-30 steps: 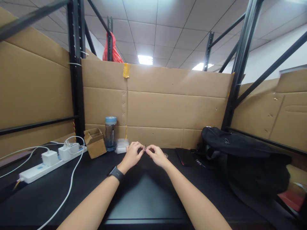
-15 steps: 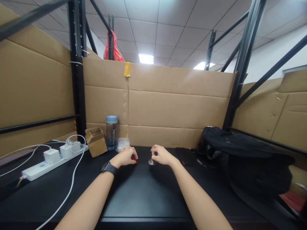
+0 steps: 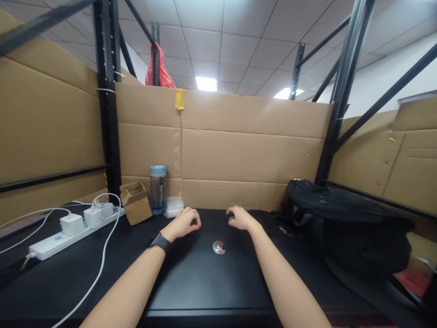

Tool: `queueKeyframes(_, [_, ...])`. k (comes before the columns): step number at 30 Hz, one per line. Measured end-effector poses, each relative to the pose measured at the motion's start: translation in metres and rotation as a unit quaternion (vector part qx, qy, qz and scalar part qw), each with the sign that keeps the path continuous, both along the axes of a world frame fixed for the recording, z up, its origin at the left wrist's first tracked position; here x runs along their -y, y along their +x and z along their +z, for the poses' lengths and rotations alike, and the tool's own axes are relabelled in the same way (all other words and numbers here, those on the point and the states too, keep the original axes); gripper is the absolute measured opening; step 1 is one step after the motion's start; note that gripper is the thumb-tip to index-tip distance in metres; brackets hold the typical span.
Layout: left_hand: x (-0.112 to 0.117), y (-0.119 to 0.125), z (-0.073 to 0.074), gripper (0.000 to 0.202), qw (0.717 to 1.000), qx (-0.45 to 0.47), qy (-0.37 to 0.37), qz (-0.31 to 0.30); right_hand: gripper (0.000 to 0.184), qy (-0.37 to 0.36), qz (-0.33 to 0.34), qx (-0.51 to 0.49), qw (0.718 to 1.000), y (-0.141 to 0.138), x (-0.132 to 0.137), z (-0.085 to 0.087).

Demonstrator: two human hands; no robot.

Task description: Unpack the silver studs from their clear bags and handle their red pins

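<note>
A round, clear or silvery disc point(image 3: 215, 248) lies on the black tabletop between my hands, with a small red piece point(image 3: 221, 246) on it. My left hand point(image 3: 184, 222), with a dark watch point(image 3: 160, 241) on its wrist, is left of and beyond the disc. Its fingers are curled, and a bit of red point(image 3: 199, 227) shows at the fingertips. Beyond the disc to the right, my right hand point(image 3: 241, 218) has its fingers bent in a pinch. Something small and pale point(image 3: 231, 219) shows between thumb and finger, too small to name.
A white power strip point(image 3: 48, 246) with chargers and cables lies at left. Near it stand an open cardboard box point(image 3: 138, 207), a blue-lidded bottle point(image 3: 158, 193) and a clear plastic container point(image 3: 174, 207). A black bag point(image 3: 348, 228) takes up the right side. Cardboard point(image 3: 218, 155) walls the back.
The disc has left my right hand and lies nearer me, with a red piece on it. My right hand has moved right, away from the disc. My left hand shifted slightly right.
</note>
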State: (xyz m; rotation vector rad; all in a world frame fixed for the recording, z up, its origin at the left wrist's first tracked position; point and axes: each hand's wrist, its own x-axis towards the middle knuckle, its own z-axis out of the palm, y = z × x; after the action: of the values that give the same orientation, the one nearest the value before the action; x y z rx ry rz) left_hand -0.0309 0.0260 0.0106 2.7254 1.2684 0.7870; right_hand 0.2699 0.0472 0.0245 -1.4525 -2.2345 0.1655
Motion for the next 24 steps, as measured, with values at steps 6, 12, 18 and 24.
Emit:
queueKeyframes(6, [0.007, 0.011, 0.008, 0.016, 0.998, 0.064, 0.012, -0.003, 0.04, -0.029, -0.021, 0.004, 0.999, 0.016, -0.014, -0.018])
queueKeyframes(12, [0.01, 0.021, 0.005, 0.02, 0.998, 0.062, 0.008, 0.008, 0.031, -0.035, -0.016, -0.005, 0.999, 0.016, -0.016, -0.021])
queueKeyframes(18, [0.011, 0.025, 0.005, 0.022, 0.997, 0.068, 0.011, 0.036, 0.028, -0.038, -0.021, -0.017, 0.999, 0.022, -0.021, -0.023])
queueKeyframes(24, [0.013, 0.025, 0.01, 0.02, 0.992, 0.106, 0.016, 0.07, 0.034, -0.038, -0.02, -0.033, 0.999, 0.023, -0.022, -0.021])
